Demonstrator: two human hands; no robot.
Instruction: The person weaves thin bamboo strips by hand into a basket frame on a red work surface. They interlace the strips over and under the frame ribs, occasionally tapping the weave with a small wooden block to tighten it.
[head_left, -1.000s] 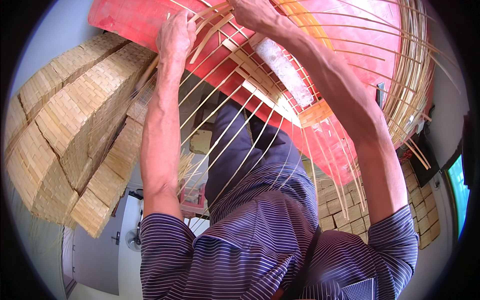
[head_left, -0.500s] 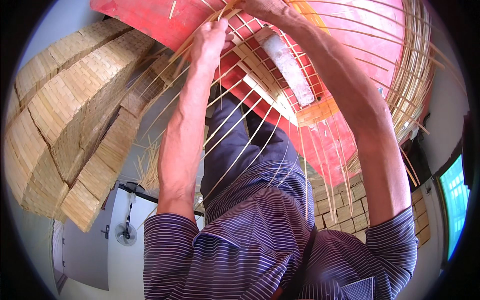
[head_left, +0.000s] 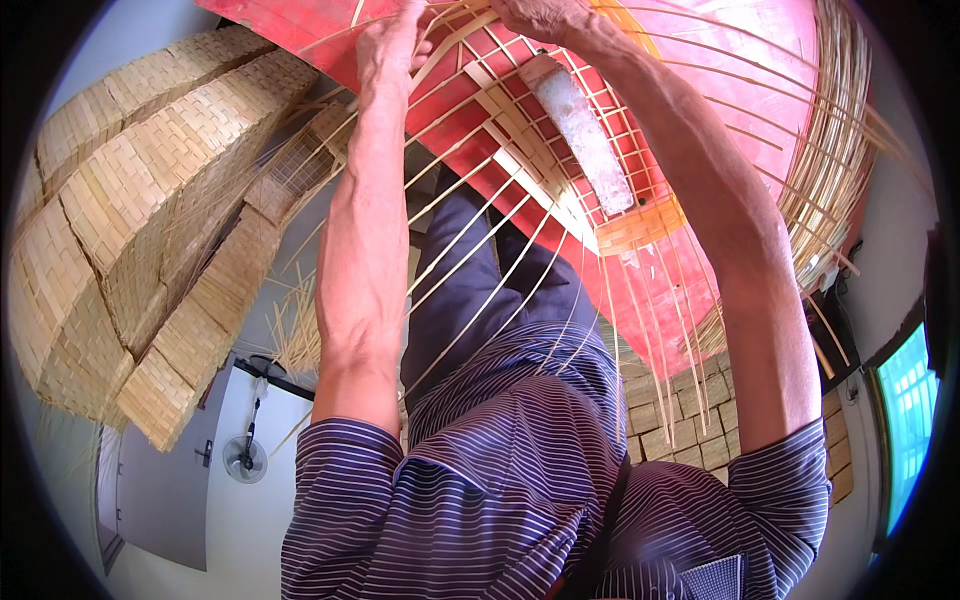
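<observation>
An openwork base of pale bamboo strips (head_left: pixel 495 148) lies on a red board (head_left: pixel 275 25), long loose ends fanning out from it. An oblong, mottled white block (head_left: pixel 580 130) rests on the lattice, beside an orange band (head_left: pixel 640 228). My left hand (head_left: pixel 395 48) is at the top edge of the picture, fingers closed around a light strip at the base's upper left. My right hand (head_left: pixel 535 22), also high in the picture, grips strips a little farther right, at the far end of the lattice. The fingertips of both hands are partly hidden or cut off.
Large woven bamboo baskets (head_left: pixel 150 210) are stacked at the left. A bundle of thin strips (head_left: pixel 835 120) curves along the right. Woven blocks (head_left: pixel 690 415) sit below the board. A wall fan (head_left: pixel 243 458), a grey door (head_left: pixel 165 490) and a bright window (head_left: pixel 900 420) show beyond.
My left hand first moves right and down along the strips, then rises to the top edge. My right hand shifts slightly right. The block stays on the lattice.
</observation>
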